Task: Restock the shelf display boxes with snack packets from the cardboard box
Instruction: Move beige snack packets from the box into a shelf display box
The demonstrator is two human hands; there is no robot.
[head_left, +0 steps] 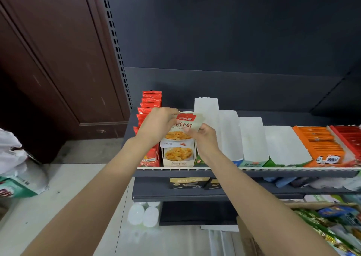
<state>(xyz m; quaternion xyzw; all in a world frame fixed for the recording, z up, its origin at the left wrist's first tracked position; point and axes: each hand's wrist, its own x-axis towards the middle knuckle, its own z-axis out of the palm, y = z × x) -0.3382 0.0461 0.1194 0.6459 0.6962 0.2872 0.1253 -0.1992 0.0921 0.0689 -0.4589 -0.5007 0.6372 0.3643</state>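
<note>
White and red, the snack packet is held by both hands above the cream display box on the shelf. The left hand grips its top edge, and the right hand pinches its right side. This looks like the placing step; next the packet must go down upright into the box.

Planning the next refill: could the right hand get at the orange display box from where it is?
Probably yes: the right hand pinches the snack packet, but the orange display box sits open-topped along the same shelf, nothing between.
</note>
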